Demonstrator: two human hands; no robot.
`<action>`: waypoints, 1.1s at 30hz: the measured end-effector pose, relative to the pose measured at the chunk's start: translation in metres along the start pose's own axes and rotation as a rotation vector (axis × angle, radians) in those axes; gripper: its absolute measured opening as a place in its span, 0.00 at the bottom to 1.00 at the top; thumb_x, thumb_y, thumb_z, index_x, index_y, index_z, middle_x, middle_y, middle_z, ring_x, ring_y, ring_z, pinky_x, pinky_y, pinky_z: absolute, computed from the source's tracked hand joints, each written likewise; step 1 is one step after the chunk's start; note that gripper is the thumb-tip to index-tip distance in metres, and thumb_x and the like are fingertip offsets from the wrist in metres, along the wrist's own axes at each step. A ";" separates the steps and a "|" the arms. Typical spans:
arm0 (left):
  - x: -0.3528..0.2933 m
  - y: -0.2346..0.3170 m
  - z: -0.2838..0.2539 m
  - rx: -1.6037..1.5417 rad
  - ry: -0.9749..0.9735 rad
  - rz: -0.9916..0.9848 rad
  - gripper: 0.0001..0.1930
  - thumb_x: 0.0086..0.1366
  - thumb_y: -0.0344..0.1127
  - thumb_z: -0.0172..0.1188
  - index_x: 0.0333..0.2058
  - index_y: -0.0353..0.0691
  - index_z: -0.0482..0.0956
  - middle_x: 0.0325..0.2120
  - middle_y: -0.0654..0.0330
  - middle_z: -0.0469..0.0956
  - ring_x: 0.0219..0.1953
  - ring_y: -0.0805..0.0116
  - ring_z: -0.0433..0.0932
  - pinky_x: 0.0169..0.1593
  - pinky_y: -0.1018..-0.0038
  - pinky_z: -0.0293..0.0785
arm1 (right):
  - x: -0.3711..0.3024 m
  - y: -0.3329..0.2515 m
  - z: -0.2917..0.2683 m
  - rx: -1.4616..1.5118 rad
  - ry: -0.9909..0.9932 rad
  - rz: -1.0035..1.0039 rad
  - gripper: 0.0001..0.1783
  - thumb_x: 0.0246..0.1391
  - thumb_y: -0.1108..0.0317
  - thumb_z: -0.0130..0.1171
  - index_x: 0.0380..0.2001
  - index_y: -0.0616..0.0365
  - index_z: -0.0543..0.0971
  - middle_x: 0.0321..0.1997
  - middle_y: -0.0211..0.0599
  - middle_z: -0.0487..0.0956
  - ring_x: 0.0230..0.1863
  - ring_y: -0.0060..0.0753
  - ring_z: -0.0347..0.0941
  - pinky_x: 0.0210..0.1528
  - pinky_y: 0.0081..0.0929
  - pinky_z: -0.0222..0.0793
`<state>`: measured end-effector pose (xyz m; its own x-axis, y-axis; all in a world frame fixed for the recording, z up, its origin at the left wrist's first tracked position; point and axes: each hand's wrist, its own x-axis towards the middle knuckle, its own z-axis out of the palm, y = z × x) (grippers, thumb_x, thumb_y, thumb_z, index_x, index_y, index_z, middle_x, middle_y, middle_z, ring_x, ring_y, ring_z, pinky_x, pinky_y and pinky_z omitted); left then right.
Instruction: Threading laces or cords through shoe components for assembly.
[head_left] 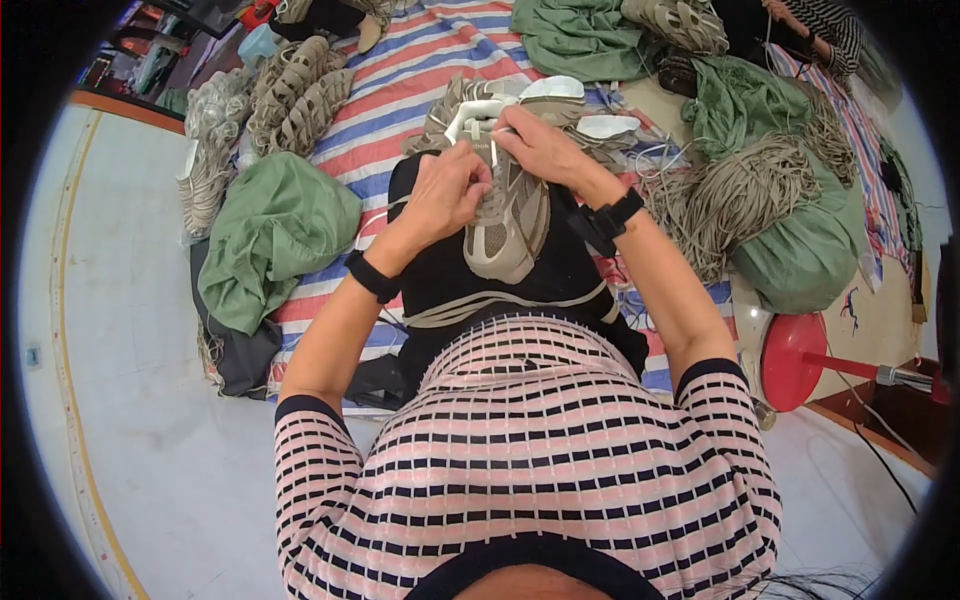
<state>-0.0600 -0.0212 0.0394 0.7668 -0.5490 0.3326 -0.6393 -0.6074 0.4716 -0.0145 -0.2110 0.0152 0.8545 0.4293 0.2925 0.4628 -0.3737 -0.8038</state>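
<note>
A grey and tan sneaker (505,240) sits on the person's lap, on black cloth (425,265), with its toe pointing back at the person. The left hand (445,192) is at the left side of the sneaker, its fingers curled in close together. I can't tell if a lace is tucked inside them. The right hand (540,147) is by the top opening, its fingers bent close together near a white strip (493,152). I can't tell if they pinch it. Pale cords (500,298) lie across the lap.

Under and around the person, a big sheet (385,70) with red, white and blue stripes covers part of the floor. More shoes (560,92) lie on it just past the sneaker. On the left is a green sack (270,235), and past it are stacked tan shoes (300,95). On the right, a big bunch of tan laces (740,195) lies on another green sack (805,265). Near it is a round red base (790,362) with a pole. The floor (130,250) at the left is shiny white. Far off at the top right, another person's striped sleeve (845,40) shows.
</note>
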 end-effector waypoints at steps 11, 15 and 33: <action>0.013 -0.014 -0.017 -0.156 -0.076 -0.021 0.06 0.54 0.30 0.59 0.31 0.38 0.74 0.29 0.57 0.70 0.32 0.61 0.71 0.36 0.68 0.63 | 0.000 0.020 -0.005 0.152 -0.050 0.056 0.14 0.60 0.60 0.46 0.37 0.61 0.68 0.34 0.36 0.70 0.36 0.27 0.65 0.42 0.25 0.62; 0.024 -0.018 -0.015 0.262 -0.171 0.134 0.09 0.54 0.33 0.60 0.33 0.41 0.71 0.35 0.59 0.68 0.41 0.59 0.67 0.46 0.65 0.59 | 0.003 0.029 -0.004 0.131 -0.045 0.043 0.13 0.60 0.60 0.46 0.37 0.61 0.68 0.33 0.36 0.70 0.36 0.26 0.64 0.42 0.25 0.62; 0.034 -0.059 -0.026 -0.136 -0.167 0.044 0.16 0.67 0.42 0.46 0.26 0.38 0.71 0.25 0.60 0.70 0.26 0.64 0.69 0.32 0.69 0.64 | 0.015 0.004 -0.030 0.002 -0.089 0.129 0.17 0.56 0.66 0.52 0.49 0.57 0.71 0.43 0.34 0.70 0.37 0.27 0.66 0.43 0.24 0.63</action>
<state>0.0054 0.0109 0.0442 0.7112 -0.6676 0.2205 -0.6496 -0.5040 0.5693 0.0073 -0.2307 0.0316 0.8823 0.4494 0.1396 0.3500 -0.4285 -0.8330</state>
